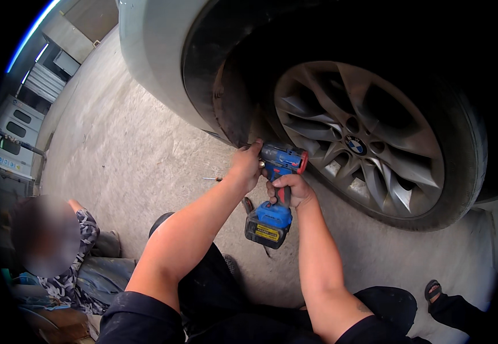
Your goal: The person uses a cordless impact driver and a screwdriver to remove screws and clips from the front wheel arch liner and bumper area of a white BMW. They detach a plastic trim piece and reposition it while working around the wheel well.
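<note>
A blue and black cordless drill (283, 157) with a red rear ring lies level beside the wheel arch, its nose toward the arch's lower edge. My right hand (295, 190) is closed round its grip, above the blue and black battery (269, 222). At the front end, my left hand (247, 166) has its fingers curled at the drill's nose, thumb on top. The bit and the fastening point are hidden behind that hand. The dark wheel arch liner (229, 109) comes down right by my left fingertips.
A car wheel (363, 137) with silver spokes stands close on the right, under the pale bumper (157, 57). On the concrete lie a thin screwdriver (212, 179) and a tool with a dark and orange handle (248, 204). A person (83, 246) crouches at left; a sandalled foot (432, 290) shows at lower right.
</note>
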Demonstrator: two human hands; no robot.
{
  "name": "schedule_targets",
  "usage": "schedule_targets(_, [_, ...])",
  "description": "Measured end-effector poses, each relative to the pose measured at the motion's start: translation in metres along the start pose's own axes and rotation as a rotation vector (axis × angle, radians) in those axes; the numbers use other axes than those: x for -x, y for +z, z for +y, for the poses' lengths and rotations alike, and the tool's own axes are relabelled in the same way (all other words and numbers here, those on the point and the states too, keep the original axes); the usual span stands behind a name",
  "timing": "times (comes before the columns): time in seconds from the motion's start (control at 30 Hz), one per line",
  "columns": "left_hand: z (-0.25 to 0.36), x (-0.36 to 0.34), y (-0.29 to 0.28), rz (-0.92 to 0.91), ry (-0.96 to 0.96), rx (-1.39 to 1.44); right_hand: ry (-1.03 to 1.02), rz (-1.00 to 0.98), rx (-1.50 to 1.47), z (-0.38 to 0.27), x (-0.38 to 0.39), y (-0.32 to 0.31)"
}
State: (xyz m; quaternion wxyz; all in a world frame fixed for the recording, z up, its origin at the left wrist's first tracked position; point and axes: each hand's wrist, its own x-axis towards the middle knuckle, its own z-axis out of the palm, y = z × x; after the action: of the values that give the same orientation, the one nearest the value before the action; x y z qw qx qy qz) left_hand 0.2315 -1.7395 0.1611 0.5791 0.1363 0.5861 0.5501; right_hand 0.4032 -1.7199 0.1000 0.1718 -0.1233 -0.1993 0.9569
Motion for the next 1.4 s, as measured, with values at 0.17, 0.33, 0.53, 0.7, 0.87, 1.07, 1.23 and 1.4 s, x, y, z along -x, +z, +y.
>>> schedule_targets(0.17, [-0.002,0.001,0.005,0.098,0.012,-0.032,0.010,0.015,-0.019,-0.001,0.002,0.006])
schedule_targets(0.33, [0.001,0.008,0.016,0.211,0.046,-0.109,0.032,0.045,-0.113,0.003,0.004,0.007])
schedule_targets(0.53, [0.015,0.020,0.030,0.264,-0.011,-0.193,0.056,0.117,-0.216,-0.002,0.008,0.023])
schedule_targets(0.7, [0.011,0.015,0.025,0.231,-0.010,-0.146,0.053,0.127,-0.176,-0.002,0.007,0.021])
schedule_targets(0.87, [0.000,0.004,0.016,0.244,0.026,-0.059,0.044,0.110,-0.176,-0.001,0.007,0.015])
schedule_targets(1.07, [0.000,0.007,0.018,0.215,0.040,-0.044,0.038,0.071,-0.152,-0.003,0.006,0.009])
schedule_targets(1.23, [0.004,0.013,0.020,0.140,0.019,0.009,0.040,0.044,-0.065,-0.011,0.008,0.004])
schedule_targets(1.4, [0.006,0.020,0.023,0.122,0.013,0.069,0.062,0.057,-0.025,-0.016,0.008,0.001])
